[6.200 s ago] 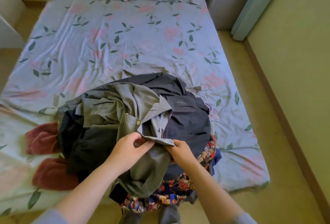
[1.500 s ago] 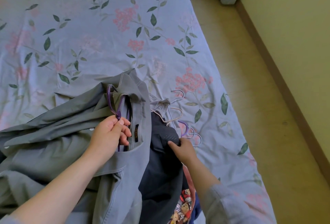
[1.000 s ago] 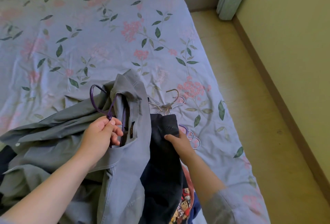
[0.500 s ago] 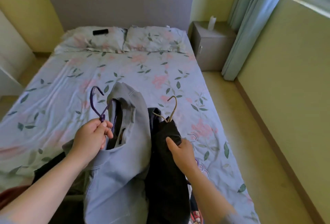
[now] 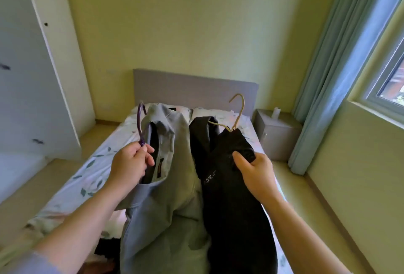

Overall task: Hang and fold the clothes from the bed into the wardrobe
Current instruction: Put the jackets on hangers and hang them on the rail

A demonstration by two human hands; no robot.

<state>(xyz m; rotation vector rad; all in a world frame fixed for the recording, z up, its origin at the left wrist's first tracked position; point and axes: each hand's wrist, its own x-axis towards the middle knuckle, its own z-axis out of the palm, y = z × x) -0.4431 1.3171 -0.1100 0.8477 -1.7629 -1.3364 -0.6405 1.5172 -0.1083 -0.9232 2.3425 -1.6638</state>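
Over the bed (image 5: 87,177): two garments held up side by side.
Left hand (image 5: 131,162): fingers curled round the neck of purple hanger (image 5: 140,120).
Grey shirt (image 5: 168,186): hangs from purple hanger, collar uppermost.
Black garment (image 5: 229,197): on tan hanger (image 5: 237,112), touching the shirt's right edge.
Right hand (image 5: 255,171): grips that garment's shoulder fabric.

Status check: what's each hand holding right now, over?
Left hand pinches purple hanger carrying grey shirt. Right hand grips black garment on tan hanger. Both above bed.

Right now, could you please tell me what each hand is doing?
Left hand: grips the purple hanger.
Right hand: grips the black garment.
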